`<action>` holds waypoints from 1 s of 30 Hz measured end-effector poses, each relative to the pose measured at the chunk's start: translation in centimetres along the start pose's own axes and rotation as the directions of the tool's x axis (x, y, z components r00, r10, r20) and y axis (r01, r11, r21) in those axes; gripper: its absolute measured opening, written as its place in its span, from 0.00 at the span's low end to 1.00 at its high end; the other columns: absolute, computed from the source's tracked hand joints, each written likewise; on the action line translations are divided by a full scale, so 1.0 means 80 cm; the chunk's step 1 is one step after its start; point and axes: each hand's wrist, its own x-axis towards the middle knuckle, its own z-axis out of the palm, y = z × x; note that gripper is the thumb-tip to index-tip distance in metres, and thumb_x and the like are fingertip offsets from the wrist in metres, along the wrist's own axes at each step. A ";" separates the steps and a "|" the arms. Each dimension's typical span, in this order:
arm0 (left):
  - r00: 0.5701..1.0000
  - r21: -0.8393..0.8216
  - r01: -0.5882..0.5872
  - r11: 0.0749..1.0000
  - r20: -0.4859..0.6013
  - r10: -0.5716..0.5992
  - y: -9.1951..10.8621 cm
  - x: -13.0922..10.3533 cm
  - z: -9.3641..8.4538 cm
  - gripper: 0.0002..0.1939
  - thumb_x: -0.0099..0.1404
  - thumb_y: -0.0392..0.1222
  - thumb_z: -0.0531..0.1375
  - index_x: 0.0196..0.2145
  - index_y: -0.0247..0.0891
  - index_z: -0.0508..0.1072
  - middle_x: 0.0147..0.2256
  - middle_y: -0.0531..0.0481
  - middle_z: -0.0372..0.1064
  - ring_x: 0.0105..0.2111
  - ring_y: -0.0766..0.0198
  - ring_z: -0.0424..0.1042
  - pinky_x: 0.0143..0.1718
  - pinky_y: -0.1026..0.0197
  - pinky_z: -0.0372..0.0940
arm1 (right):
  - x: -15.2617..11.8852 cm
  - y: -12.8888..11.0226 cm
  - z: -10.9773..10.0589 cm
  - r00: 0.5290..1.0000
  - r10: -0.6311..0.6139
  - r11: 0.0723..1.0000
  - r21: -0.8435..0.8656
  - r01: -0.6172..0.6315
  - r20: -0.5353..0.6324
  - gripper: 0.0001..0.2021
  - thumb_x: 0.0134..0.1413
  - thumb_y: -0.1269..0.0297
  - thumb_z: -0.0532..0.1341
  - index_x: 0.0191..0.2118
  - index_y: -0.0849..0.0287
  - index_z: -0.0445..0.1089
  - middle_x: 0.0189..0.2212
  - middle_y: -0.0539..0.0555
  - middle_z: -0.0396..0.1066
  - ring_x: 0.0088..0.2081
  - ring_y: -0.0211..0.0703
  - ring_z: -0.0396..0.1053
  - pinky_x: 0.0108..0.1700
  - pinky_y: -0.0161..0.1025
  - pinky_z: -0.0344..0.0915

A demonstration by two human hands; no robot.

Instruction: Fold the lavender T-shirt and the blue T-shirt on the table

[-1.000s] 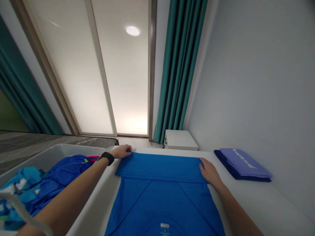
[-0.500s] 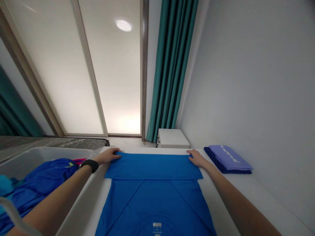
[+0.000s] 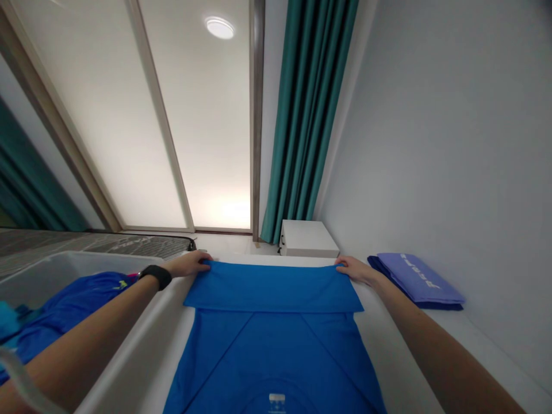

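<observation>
A blue T-shirt [image 3: 276, 345] lies spread on the white table, its collar and label toward me. Its far end is folded over into a straight band. My left hand [image 3: 192, 263], with a black watch on the wrist, pinches the band's far left corner. At the far right corner my right hand [image 3: 352, 268] grips the cloth the same way, fingers closed on the edge. The shirt's near end runs out of view at the bottom.
A clear plastic bin [image 3: 81, 261] with blue and teal clothes [image 3: 81, 305] stands at the left. Folded purple and navy garments [image 3: 418, 279] lie on the table [image 3: 401, 351] at right, beside the wall. Beyond the table are a white cabinet [image 3: 308, 237] and a green curtain [image 3: 310, 115].
The view has shifted slightly. Both hands stay at the far corners of the band, and the right hand now grips the edge more closely. The fold looks much the same.
</observation>
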 end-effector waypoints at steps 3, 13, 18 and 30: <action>0.994 0.050 0.064 0.997 -0.088 -0.060 -0.001 0.008 0.003 0.21 0.57 0.51 0.54 0.42 0.37 0.76 0.41 0.45 0.76 0.41 0.53 0.73 0.45 0.59 0.64 | 0.017 0.002 0.002 1.000 -0.008 1.000 0.025 0.008 -0.010 0.16 0.53 0.67 0.55 0.44 0.65 0.73 0.41 0.58 0.76 0.40 0.45 0.72 0.42 0.36 0.65; 0.995 0.061 0.098 0.993 0.004 -0.099 -0.005 0.015 -0.012 0.16 0.52 0.49 0.58 0.34 0.37 0.77 0.32 0.47 0.76 0.35 0.53 0.74 0.37 0.59 0.65 | 0.033 -0.003 -0.011 0.986 0.008 1.000 0.023 -0.012 0.164 0.10 0.42 0.60 0.64 0.30 0.60 0.77 0.29 0.53 0.78 0.33 0.46 0.72 0.34 0.35 0.65; 0.994 0.076 0.097 0.992 -0.064 -0.092 -0.001 0.017 -0.009 0.14 0.52 0.47 0.58 0.32 0.37 0.76 0.31 0.47 0.75 0.34 0.54 0.74 0.37 0.59 0.64 | 0.036 -0.013 -0.014 0.993 0.001 0.999 -0.054 0.006 0.120 0.08 0.42 0.61 0.64 0.29 0.60 0.76 0.29 0.52 0.77 0.33 0.46 0.72 0.36 0.36 0.64; 0.934 0.038 0.103 0.994 -0.347 -0.083 0.028 0.002 -0.023 0.10 0.55 0.43 0.58 0.33 0.38 0.75 0.35 0.43 0.75 0.39 0.50 0.74 0.42 0.56 0.66 | 0.013 -0.053 -0.036 0.988 -0.068 0.976 -0.216 0.038 -0.136 0.08 0.55 0.65 0.58 0.37 0.61 0.73 0.39 0.59 0.74 0.41 0.47 0.70 0.43 0.38 0.61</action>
